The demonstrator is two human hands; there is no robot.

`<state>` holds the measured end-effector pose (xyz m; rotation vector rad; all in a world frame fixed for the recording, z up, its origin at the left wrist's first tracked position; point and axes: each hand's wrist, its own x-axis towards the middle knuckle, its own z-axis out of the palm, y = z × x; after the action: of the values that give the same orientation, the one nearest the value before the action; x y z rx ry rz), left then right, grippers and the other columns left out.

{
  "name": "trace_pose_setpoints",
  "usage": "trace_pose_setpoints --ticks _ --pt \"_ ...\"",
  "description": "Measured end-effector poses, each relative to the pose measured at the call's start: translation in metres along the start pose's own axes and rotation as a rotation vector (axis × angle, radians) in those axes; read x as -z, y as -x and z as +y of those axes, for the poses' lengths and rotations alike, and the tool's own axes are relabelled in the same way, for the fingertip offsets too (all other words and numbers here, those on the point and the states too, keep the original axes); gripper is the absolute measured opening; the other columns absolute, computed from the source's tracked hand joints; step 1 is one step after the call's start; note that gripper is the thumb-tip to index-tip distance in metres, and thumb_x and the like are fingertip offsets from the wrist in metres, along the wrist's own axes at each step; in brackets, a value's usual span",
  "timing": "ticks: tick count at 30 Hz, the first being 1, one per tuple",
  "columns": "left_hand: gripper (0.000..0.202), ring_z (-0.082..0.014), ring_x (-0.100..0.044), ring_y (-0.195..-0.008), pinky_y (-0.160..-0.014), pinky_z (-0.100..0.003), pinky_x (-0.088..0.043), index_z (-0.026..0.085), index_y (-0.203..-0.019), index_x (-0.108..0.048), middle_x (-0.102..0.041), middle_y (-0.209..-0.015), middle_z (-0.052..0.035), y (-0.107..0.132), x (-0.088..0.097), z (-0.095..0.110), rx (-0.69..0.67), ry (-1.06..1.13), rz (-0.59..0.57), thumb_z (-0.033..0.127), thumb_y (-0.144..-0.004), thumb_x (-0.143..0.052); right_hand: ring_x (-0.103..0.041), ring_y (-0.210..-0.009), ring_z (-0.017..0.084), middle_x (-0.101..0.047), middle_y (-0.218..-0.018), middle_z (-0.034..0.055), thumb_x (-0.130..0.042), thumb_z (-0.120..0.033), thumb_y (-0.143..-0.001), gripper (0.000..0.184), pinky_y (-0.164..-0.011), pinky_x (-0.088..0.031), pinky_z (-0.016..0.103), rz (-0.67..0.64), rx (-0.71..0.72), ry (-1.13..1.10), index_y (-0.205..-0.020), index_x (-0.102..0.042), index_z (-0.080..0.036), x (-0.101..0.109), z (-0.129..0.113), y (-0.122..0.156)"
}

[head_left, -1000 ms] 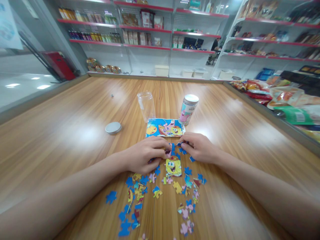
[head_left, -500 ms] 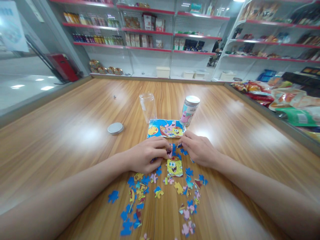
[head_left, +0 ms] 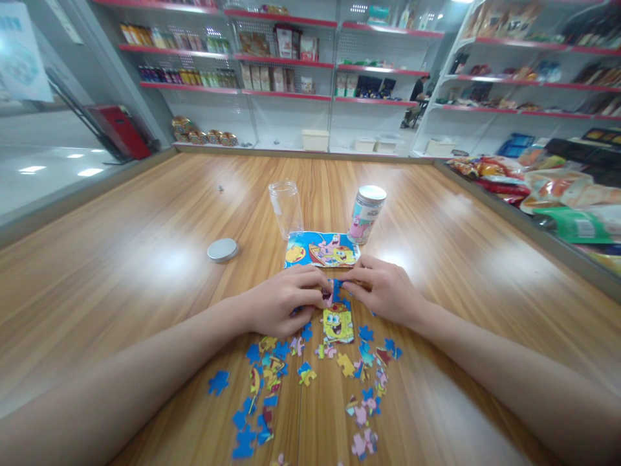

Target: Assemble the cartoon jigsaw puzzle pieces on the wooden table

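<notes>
A partly joined jigsaw puzzle (head_left: 338, 323) with a yellow cartoon face lies on the table between my hands. My left hand (head_left: 290, 301) rests at its upper left, fingers closed on a pink and blue puzzle piece (head_left: 328, 293) at the puzzle's top. From the right, my right hand (head_left: 381, 287) pinches a small blue puzzle piece (head_left: 340, 283) against the top edge, mostly covered by the fingertips. Just beyond lies the picture card (head_left: 320, 250) of a cartoon boat scene. Loose puzzle pieces (head_left: 245, 441) are scattered nearer me, on both sides.
Behind the card stand a clear open jar (head_left: 286, 210) and a lidded printed jar (head_left: 367, 217). A silver lid (head_left: 222, 250) lies to the left. Snack packets (head_left: 572, 223) fill a bin beyond the table's right edge. Stocked shelves (head_left: 286, 61) line the back.
My right hand has moved left with the blue piece, bringing it to the puzzle's top edge. My left hand stays in place.
</notes>
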<state>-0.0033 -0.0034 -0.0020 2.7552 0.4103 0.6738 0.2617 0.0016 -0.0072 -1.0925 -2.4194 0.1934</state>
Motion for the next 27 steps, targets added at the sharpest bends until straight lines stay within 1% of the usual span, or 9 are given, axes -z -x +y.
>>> trace_pose_setpoints --ticks 4,8,11,17,19,22,23,25,27 --pt "0.029 -0.0252 -0.059 -0.111 -0.098 -0.046 -0.052 0.018 -0.106 -0.067 -0.064 -0.117 -0.0122 0.0007 -0.0002 -0.0003 0.006 0.008 -0.004 0.006 -0.082 -0.056 -0.064 -0.085 0.013 -0.067 -0.098 0.0022 -0.060 -0.020 -0.094 0.021 -0.073 -0.048 0.025 0.000 0.060 -0.084 -0.105 -0.077 -0.026 -0.0012 0.0036 -0.0008" --pt "0.027 -0.0246 -0.059 -0.110 -0.098 -0.045 -0.052 0.018 -0.105 -0.067 -0.064 -0.117 -0.0120 0.0006 0.0001 0.0002 0.008 0.012 -0.002 0.006 -0.082 -0.056 -0.066 -0.089 0.014 -0.069 -0.102 0.0025 -0.058 -0.013 -0.091 0.026 -0.078 -0.051 0.027 0.007 0.120 -0.099 -0.103 -0.078 -0.026 -0.0001 0.0036 -0.0002" --pt "0.027 -0.0243 -0.060 -0.110 -0.098 -0.045 -0.053 0.018 -0.105 -0.067 -0.064 -0.115 -0.0117 -0.0002 0.0005 0.0008 0.008 0.010 -0.003 0.006 -0.082 -0.057 -0.066 -0.090 0.015 -0.069 -0.105 0.0032 -0.058 -0.012 -0.088 0.029 -0.078 -0.052 0.028 0.014 0.131 -0.075 -0.103 -0.078 -0.026 0.0010 0.0015 0.0009" --pt "0.028 -0.0246 -0.060 -0.110 -0.097 -0.045 -0.053 0.018 -0.106 -0.067 -0.064 -0.116 -0.0119 -0.0010 0.0011 0.0015 0.007 0.006 0.002 0.006 -0.082 -0.057 -0.066 -0.090 0.018 -0.068 -0.106 0.0063 -0.057 -0.009 -0.085 0.030 -0.078 -0.054 0.031 0.026 0.134 -0.081 -0.101 -0.078 -0.022 0.0016 -0.0023 0.0015" --pt "0.029 -0.0246 -0.060 -0.110 -0.097 -0.045 -0.053 0.018 -0.106 -0.067 -0.064 -0.116 -0.0119 -0.0016 0.0012 0.0017 0.005 0.004 0.005 0.006 -0.082 -0.057 -0.066 -0.091 0.018 -0.067 -0.106 0.0072 -0.055 -0.008 -0.086 0.031 -0.078 -0.055 0.031 0.073 0.153 -0.122 -0.103 -0.076 -0.021 0.0028 -0.0030 0.0010" --pt "0.029 -0.0246 -0.061 -0.110 -0.097 -0.045 -0.054 0.018 -0.106 -0.067 -0.064 -0.115 -0.0121 -0.0025 0.0015 0.0022 -0.005 0.004 0.017 0.006 -0.082 -0.057 -0.066 -0.098 0.020 -0.067 -0.109 0.0094 -0.052 -0.006 -0.087 0.036 -0.083 -0.056 0.034 0.215 0.147 -0.171 -0.114 -0.071 -0.019 0.0052 -0.0027 -0.0002" --pt "0.029 -0.0245 -0.061 -0.110 -0.097 -0.045 -0.054 0.018 -0.106 -0.067 -0.064 -0.115 -0.0122 -0.0026 0.0018 0.0024 -0.009 0.004 0.019 0.006 -0.082 -0.057 -0.066 -0.100 0.020 -0.068 -0.111 0.0096 -0.051 -0.005 -0.087 0.037 -0.086 -0.056 0.035 0.239 0.155 -0.173 -0.116 -0.070 -0.019 0.0056 -0.0020 -0.0005" --pt "0.028 -0.0241 -0.061 -0.109 -0.097 -0.045 -0.054 0.018 -0.106 -0.067 -0.065 -0.114 -0.0120 -0.0023 0.0024 0.0028 -0.010 0.002 0.017 0.006 -0.082 -0.057 -0.067 -0.099 0.020 -0.070 -0.109 0.0077 -0.050 -0.004 -0.085 0.036 -0.085 -0.056 0.034 0.191 0.208 -0.168 -0.109 -0.071 -0.020 0.0052 -0.0001 -0.0005" --pt "0.028 -0.0238 -0.061 -0.109 -0.097 -0.045 -0.054 0.018 -0.106 -0.067 -0.064 -0.115 -0.0118 -0.0013 0.0027 0.0030 -0.008 0.000 0.012 0.006 -0.083 -0.057 -0.069 -0.089 0.018 -0.073 -0.101 0.0047 -0.050 -0.003 -0.083 0.033 -0.079 -0.057 0.031 0.105 0.259 -0.165 -0.098 -0.073 -0.020 0.0035 0.0019 0.0010"
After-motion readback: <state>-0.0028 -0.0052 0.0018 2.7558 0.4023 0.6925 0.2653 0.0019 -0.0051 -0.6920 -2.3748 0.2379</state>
